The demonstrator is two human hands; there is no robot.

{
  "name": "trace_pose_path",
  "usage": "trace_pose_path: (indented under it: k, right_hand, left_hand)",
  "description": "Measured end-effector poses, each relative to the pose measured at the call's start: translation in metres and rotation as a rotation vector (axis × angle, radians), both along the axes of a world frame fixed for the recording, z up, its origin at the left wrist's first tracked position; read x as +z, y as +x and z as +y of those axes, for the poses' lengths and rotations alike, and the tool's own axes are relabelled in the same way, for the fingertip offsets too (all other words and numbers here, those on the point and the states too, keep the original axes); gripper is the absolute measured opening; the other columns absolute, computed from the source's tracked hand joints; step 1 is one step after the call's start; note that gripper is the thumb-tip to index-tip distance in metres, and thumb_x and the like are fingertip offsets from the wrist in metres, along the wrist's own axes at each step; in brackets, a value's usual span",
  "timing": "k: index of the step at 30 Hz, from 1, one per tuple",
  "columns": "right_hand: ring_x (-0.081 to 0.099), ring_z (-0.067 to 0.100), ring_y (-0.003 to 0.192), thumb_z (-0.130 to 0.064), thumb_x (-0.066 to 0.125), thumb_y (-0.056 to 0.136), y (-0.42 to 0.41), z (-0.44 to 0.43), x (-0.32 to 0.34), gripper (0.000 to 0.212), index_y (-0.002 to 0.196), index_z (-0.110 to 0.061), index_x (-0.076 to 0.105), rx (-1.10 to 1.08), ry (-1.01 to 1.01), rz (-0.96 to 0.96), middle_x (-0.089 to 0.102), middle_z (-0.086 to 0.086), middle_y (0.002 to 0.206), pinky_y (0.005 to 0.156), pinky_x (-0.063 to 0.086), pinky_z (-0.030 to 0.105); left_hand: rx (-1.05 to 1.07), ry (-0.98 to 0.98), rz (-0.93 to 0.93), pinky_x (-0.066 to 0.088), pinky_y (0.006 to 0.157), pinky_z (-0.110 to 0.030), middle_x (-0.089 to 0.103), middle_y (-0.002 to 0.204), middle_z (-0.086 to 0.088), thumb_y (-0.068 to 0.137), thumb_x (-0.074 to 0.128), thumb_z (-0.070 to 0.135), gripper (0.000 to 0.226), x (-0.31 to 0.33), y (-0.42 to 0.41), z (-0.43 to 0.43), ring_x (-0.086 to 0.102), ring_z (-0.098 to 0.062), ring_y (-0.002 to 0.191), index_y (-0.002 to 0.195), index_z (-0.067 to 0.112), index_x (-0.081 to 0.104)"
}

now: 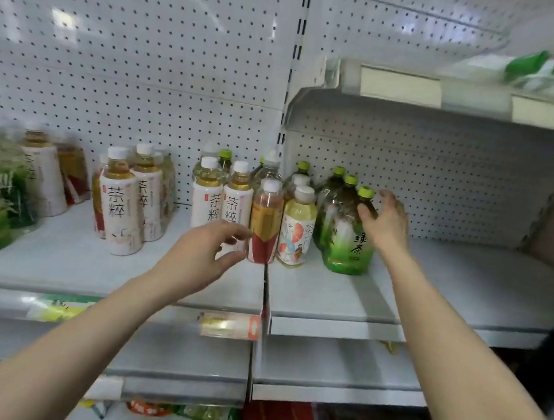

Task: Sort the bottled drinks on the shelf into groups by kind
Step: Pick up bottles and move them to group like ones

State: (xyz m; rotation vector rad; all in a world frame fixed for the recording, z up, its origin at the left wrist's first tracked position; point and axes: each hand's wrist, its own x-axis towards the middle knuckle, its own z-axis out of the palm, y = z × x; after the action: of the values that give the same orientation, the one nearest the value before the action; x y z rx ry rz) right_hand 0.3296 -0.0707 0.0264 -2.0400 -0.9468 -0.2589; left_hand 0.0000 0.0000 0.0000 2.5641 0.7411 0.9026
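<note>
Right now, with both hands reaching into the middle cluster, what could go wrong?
1. The left hand is open beside the red-labelled bottle, which stands packed against the pale yellow bottle and the white-labelled tea bottles, right at the seam between shelf boards. Pulling it out could tip a neighbour.
2. The right hand is at the front green tea bottle. Green-capped bottles stand close behind, so a push may topple them.

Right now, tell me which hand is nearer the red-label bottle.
Left. The left hand is just left of the red-label bottle; the right hand is farther right, at the front green bottle.
</note>
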Motion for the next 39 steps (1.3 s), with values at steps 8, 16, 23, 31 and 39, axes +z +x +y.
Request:
trace_pose_path:
  k: [8, 16, 23, 31, 39]
  right_hand:
    - [0.059, 0.037, 0.113, -0.045, 0.042, 0.104, 0.024, 0.024, 0.000, 0.044, 0.124, -0.006, 0.048, 0.045, -0.140, 0.003, 0.063, 0.018, 0.123, 0.077, 0.037, 0.034]
    - [0.063, 0.036, 0.105, -0.044, 0.047, 0.101, 0.030, 0.029, -0.003, 0.039, 0.123, -0.011, 0.048, 0.122, -0.122, -0.051, 0.067, 0.014, 0.115, 0.088, 0.051, 0.043]
    - [0.047, 0.031, 0.131, -0.024, 0.053, 0.100, -0.028, 0.059, 0.000, 0.043, 0.139, -0.009, 0.050, 0.204, -0.013, -0.496, 0.056, 0.014, 0.138, 0.111, 0.037, 0.040]
    - [0.066, 0.029, 0.103, -0.050, 0.050, 0.098, -0.045, 0.080, -0.007, 0.036, 0.124, -0.024, 0.047, 0.317, -0.204, -0.182, 0.068, 0.006, 0.114, 0.086, 0.055, 0.045]
    - [0.059, 0.021, 0.116, -0.063, 0.053, 0.091, -0.054, 0.062, -0.023, 0.049, 0.125, -0.027, 0.050, 0.380, -0.124, -0.007, 0.062, -0.005, 0.126, 0.098, 0.049, 0.044]
  left_hand:
    - [0.058, 0.264, -0.015, 0.045, 0.096, -0.036, 0.053, 0.136, -0.008, 0.088, 0.064, 0.017, 0.049, 0.021, 0.095, 0.032, 0.053, -0.027, 0.121, 0.136, 0.014, 0.054]
    - [0.351, 0.300, 0.161, 0.045, 0.100, -0.041, 0.050, 0.139, -0.017, 0.092, 0.059, 0.027, 0.056, 0.033, 0.145, 0.081, 0.050, -0.034, 0.125, 0.142, 0.007, 0.042]
    - [0.153, 0.165, 0.043, 0.045, 0.091, -0.036, 0.050, 0.132, -0.008, 0.084, 0.072, 0.030, 0.058, 0.033, 0.136, 0.085, 0.054, -0.026, 0.116, 0.134, 0.014, 0.049]
    - [0.051, -0.162, -0.142, 0.045, 0.075, -0.023, 0.061, 0.103, 0.009, 0.076, 0.081, 0.024, 0.072, 0.005, 0.114, 0.082, 0.062, -0.012, 0.092, 0.136, 0.020, 0.040]
    - [0.029, -0.293, -0.205, 0.051, 0.082, -0.026, 0.064, 0.114, 0.011, 0.072, 0.083, 0.041, 0.073, -0.012, 0.100, 0.074, 0.063, -0.007, 0.098, 0.133, 0.030, 0.044]
